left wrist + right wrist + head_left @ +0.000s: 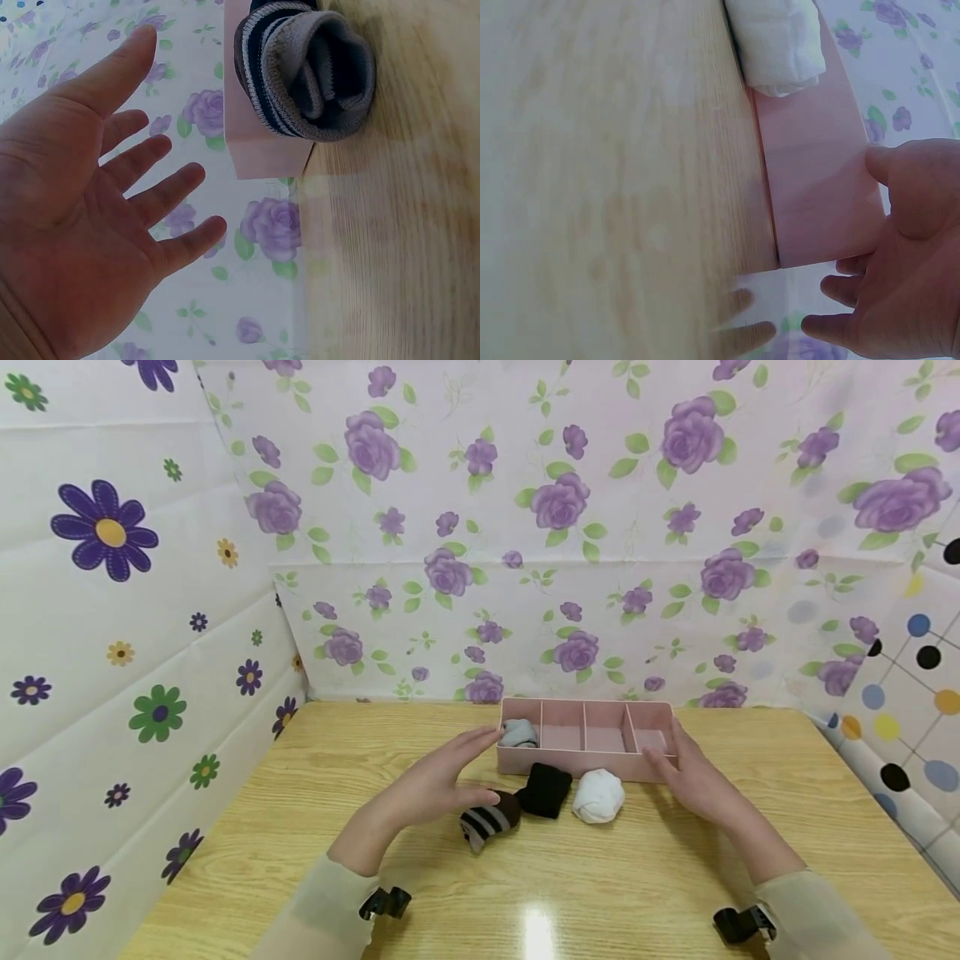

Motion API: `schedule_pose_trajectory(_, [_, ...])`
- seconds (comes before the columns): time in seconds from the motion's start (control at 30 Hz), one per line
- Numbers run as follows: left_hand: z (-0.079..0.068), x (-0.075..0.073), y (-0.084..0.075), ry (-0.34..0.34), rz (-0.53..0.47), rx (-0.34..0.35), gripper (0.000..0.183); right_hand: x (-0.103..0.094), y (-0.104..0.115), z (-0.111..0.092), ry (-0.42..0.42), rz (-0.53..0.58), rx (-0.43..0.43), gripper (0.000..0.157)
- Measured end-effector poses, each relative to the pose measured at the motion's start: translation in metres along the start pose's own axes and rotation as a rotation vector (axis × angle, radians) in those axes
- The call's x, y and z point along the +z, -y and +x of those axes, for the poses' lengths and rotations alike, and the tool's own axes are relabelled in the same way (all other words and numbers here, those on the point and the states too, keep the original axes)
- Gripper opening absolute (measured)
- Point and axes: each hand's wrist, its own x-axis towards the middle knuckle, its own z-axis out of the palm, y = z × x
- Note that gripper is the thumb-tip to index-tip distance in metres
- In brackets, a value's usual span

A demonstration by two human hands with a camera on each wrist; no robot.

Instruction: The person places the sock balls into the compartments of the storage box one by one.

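A pink organizer box (573,766) with several compartments stands near the back of the table. Its leftmost compartment holds a rolled grey sock (519,733). In front lie a striped rolled sock (489,818), a folded black sock (545,790) and a white rolled sock (597,796). My left hand (435,781) hovers at the box's left end, fingers spread; the left wrist view shows nothing in its palm, with the striped sock beyond. My right hand (693,777) is at the box's right front corner, thumb at the front rim and relaxed fingers along the end wall.
The wooden table (300,860) runs up to a flower-printed sheet (465,527) behind the box. More printed sheets hang along the left (150,635) and right (915,693) sides.
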Motion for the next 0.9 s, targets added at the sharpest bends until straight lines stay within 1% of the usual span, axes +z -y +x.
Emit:
schedule_pose_trajectory(0.13, [-0.005,0.001,-0.003,0.034,0.045,0.017,0.092,0.0,0.001,-0.001,0.004,0.009,0.002,0.097])
schedule_pose_trajectory(0.27, [-0.008,0.004,0.0,0.075,0.026,0.048,0.092,0.0,0.001,0.0,0.003,0.01,0.003,0.097])
schedule_pose_trajectory(0.5, [-0.007,0.01,0.009,0.152,0.03,0.099,0.096,0.001,0.001,-0.001,0.004,0.006,0.002,0.097])
schedule_pose_trajectory(0.6, [-0.007,0.011,0.011,0.188,0.034,0.103,0.099,0.001,0.002,0.0,0.006,0.014,-0.001,0.097])
schedule_pose_trajectory(0.7, [-0.008,0.013,0.014,0.211,0.048,0.102,0.1,0.001,0.003,0.0,0.007,0.016,-0.003,0.097])
schedule_pose_trajectory(0.9, [-0.009,0.017,0.017,0.252,0.053,0.076,0.102,0.0,0.003,-0.001,0.005,0.0,-0.002,0.095])
